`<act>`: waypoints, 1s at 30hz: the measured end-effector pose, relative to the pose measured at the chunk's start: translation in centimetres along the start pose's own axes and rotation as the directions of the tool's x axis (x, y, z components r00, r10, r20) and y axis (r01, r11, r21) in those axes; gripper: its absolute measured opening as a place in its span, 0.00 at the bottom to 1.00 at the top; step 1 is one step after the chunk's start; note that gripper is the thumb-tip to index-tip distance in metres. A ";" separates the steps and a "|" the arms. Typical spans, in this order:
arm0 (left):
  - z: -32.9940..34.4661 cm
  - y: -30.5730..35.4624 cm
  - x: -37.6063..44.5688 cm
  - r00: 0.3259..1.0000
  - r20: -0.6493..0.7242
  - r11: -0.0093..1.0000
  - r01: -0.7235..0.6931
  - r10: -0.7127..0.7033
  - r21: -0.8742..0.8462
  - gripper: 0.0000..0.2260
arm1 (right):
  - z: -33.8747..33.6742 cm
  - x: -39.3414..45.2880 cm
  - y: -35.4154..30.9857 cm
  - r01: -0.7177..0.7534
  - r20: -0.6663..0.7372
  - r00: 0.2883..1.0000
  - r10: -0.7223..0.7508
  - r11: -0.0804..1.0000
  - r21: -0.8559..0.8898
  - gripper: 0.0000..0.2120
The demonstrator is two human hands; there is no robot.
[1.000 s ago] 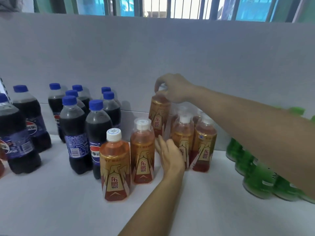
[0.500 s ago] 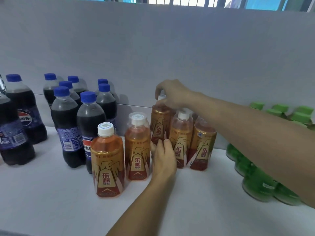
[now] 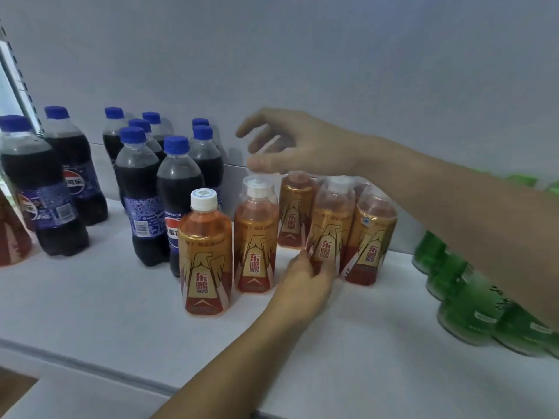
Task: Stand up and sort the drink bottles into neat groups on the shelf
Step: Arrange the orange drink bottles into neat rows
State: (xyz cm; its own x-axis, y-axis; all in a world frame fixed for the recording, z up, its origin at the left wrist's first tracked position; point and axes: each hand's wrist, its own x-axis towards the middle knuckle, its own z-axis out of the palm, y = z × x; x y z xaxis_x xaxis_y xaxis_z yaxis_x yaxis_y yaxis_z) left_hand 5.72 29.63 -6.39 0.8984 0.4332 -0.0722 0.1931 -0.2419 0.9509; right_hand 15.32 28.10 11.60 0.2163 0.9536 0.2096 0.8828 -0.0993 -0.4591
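Several orange drink bottles stand in a cluster mid-shelf: a front one [image 3: 205, 252], one behind it [image 3: 256, 237], a rear one [image 3: 295, 210], a middle one [image 3: 331, 225] and a right one [image 3: 370, 237]. My right hand [image 3: 302, 146] hovers just above their caps with fingers spread, holding nothing. My left hand [image 3: 308, 276] touches the lower front of the middle bottle with its fingertips. Dark cola bottles [image 3: 139, 201] with blue caps stand grouped at the left. Green bottles [image 3: 459, 285] sit at the right, partly hidden by my right forearm.
The white shelf [image 3: 90, 297] has a grey back wall close behind the bottles and a front edge near the bottom left. Another orange bottle [image 3: 12, 234] is cut off at the far left. A metal upright [image 3: 18, 77] runs up the left side.
My right hand has let go of the rear orange bottle's cap and lifted with fingers spread. My left hand has shifted right to the middle bottle's base. The view has dropped closer.
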 end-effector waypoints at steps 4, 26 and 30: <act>-2.3 -0.9 -2.5 1.000 -0.022 0.975 0.005 0.000 0.221 0.28 | 5.0 -0.8 0.9 0.008 0.151 0.988 0.021 0.982 -0.190 0.33; -2.8 -3.6 2.2 0.981 -0.179 0.758 0.062 0.073 0.649 0.14 | 2.3 0.4 4.6 -0.217 0.006 0.964 0.266 0.800 -0.559 0.37; -2.7 -3.7 1.8 0.979 -0.176 0.727 0.045 0.106 0.685 0.16 | 2.5 -0.6 2.4 -0.135 -0.175 0.983 0.058 0.872 -0.471 0.25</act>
State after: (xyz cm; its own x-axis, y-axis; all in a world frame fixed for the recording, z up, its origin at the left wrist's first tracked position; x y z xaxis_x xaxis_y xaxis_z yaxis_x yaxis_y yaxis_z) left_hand 5.52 33.65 -9.26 0.8300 0.5516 0.0829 0.4511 -0.7511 0.4820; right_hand 16.30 28.04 8.18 0.3366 0.8818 0.3304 0.9368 -0.3492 -0.0224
